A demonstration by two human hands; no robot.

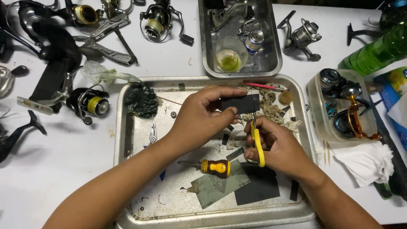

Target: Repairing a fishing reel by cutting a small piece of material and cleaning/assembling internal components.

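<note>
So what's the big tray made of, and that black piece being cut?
The big tray looks like dull, scratched metal, perhaps aluminium: silvery grey with shiny rims. The black piece in the left hand looks like thin, matte sheet, maybe rubber or sandpaper. The scissors in the right hand have glossy yellow plastic handles.

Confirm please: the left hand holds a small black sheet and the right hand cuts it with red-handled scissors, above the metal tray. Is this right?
Not quite. In the head view the scissors in the right hand have yellow handles, not red. The rest holds: the left hand holds the small black sheet above the metal tray.
</note>
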